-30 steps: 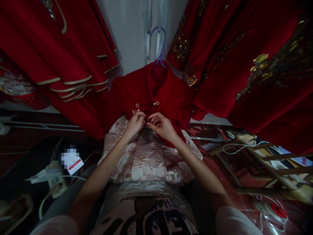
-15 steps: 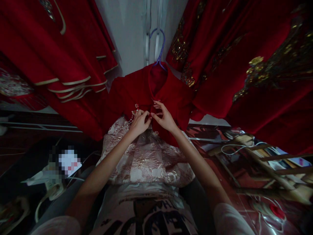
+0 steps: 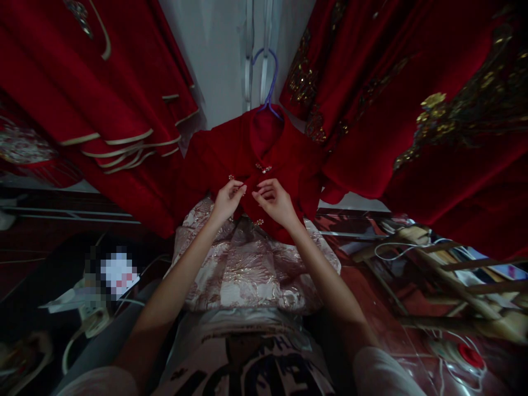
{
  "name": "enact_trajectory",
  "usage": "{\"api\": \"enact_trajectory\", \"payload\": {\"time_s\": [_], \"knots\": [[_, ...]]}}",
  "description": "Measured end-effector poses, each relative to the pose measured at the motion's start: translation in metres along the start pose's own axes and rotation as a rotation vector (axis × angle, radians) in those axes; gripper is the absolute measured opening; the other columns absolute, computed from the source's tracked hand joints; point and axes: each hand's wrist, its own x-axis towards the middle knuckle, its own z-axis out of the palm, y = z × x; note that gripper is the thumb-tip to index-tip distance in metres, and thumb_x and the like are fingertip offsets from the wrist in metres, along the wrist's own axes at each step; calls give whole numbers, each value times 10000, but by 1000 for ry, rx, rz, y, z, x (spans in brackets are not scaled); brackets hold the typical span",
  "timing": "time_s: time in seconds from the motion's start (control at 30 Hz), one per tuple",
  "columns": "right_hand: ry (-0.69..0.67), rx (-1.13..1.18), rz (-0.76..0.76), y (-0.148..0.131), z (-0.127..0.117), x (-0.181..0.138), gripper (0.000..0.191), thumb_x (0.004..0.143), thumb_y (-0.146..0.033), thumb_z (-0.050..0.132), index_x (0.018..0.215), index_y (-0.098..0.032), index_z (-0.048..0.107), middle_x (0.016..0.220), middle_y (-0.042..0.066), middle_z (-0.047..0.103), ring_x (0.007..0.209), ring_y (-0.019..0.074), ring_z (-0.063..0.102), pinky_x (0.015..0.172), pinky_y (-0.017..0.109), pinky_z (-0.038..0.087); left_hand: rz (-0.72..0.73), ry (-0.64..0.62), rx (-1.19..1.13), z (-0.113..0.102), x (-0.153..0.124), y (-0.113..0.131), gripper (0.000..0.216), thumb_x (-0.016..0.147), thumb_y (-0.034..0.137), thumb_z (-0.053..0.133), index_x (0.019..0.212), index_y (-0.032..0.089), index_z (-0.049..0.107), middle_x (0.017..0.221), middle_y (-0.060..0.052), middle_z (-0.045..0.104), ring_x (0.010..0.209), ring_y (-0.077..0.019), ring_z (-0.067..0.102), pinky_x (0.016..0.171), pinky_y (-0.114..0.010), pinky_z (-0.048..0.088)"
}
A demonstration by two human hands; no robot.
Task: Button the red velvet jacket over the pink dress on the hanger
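Observation:
A red velvet jacket (image 3: 289,157) hangs in front of me on a purple hanger (image 3: 270,77). A pearl clasp (image 3: 263,168) closes it just below the collar. My left hand (image 3: 226,199) pinches the left front edge by another small clasp, fingers closed on the cloth. My right hand (image 3: 274,201) pinches the right front edge opposite, fingertips nearly touching the left ones. Under the jacket a pale pink and gold brocade skirt (image 3: 247,269) drapes down toward my lap.
Red garments with gold trim (image 3: 103,110) hang at the left, and red embroidered ones (image 3: 412,93) at the right. A power strip with cables (image 3: 93,316) lies low at the left. Wooden bars (image 3: 449,286) and a red-buttoned device (image 3: 468,355) sit at the right.
Both hands rose from the lower front of the jacket toward the collar clasp, then dropped slightly. The top clasp, covered by my right hand half a second ago, shows again.

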Motion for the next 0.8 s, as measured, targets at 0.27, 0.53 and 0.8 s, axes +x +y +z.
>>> {"api": "enact_trajectory", "payload": {"time_s": [0.27,0.53,0.8], "knots": [[-54,-102,18,-2,5,-8,343,728,-381,743,954,-196,563,820,11,636,671,118,618,625,254,532,-278,-98,-342,-3,-13,21,370,690,427,751,876,138,615,756,6,636,665,-107,649,710,-296,601],[4,-66,15,4,11,-4,212,744,-295,745,894,-178,652,761,2,687,655,109,645,635,226,536,133,244,237,-10,-11,0,204,677,210,705,850,159,611,901,-26,618,656,-84,565,595,-212,504],[13,-101,-24,9,22,29,104,782,-213,707,878,-178,688,840,16,740,698,116,684,692,231,556,168,228,253,-17,7,-22,353,651,107,683,977,192,577,919,-17,685,802,-136,633,712,-249,500]]}}
